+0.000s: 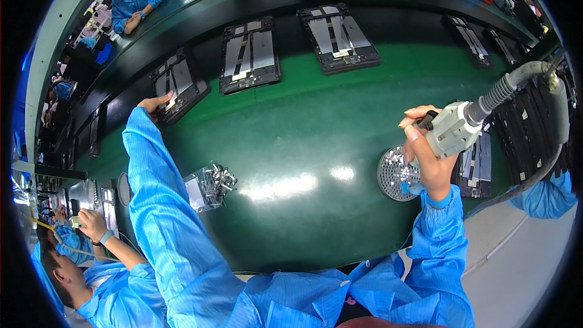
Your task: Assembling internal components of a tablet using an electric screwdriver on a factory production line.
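My left hand reaches far to the left and closes on the near end of an open-backed tablet, thumb on top. The tablet's frame is black, with grey battery panels and dark ribbon cables showing. On the right, my right hand is wrapped round a pale grey hand-held tool with a corrugated hose at its back. What the tool's working end looks like is hidden by the hand. Just below and left of that hand lies a round perforated metal dish with small shiny pieces on it.
Similar tablets stand along the back of the green table. A clear bag of small metal parts lies left of centre. Dark panels are stacked at the right, behind the hanging hose. Co-workers sit at left and beyond.
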`<action>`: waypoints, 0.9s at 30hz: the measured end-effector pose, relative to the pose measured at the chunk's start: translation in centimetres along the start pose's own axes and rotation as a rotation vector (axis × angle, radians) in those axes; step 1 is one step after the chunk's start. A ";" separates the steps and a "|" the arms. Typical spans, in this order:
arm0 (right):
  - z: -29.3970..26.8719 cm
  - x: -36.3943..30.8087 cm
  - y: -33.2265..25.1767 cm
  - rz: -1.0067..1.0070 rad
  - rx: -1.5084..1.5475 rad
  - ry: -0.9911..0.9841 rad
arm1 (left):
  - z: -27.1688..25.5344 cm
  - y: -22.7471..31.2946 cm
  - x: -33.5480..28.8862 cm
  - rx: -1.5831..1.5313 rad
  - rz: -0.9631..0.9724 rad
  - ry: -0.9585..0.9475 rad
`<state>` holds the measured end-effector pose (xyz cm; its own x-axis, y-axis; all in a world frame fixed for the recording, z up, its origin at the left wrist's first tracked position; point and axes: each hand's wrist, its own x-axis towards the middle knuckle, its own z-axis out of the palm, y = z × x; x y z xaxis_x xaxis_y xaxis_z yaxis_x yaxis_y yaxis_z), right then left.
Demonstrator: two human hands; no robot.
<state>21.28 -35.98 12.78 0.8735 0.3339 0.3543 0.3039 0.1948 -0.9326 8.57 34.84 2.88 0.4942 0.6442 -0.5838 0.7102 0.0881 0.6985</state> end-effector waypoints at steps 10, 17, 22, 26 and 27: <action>-0.1 0.5 0.7 0.015 0.038 -0.086 | 5.5 2.7 -3.3 -0.247 0.507 0.321; 1.0 0.7 0.5 -0.048 -0.009 -0.091 | 8.9 -2.8 -26.2 -0.375 0.801 0.454; -0.8 0.4 2.7 -0.104 -0.110 -0.106 | 21.7 -14.3 -36.6 0.580 0.991 0.675; -1.3 -0.4 3.5 -0.097 -0.061 -0.189 | 31.2 -15.0 -41.7 -0.383 0.758 -0.035; -1.1 -0.6 4.1 -0.063 -0.035 -0.211 | 32.2 -16.4 -42.0 -0.268 0.780 0.025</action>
<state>22.42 -36.43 8.62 0.7543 0.5085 0.4152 0.3715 0.1908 -0.9086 -7.68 -18.14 2.63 0.7823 0.6118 0.1173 0.0224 -0.2158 0.9762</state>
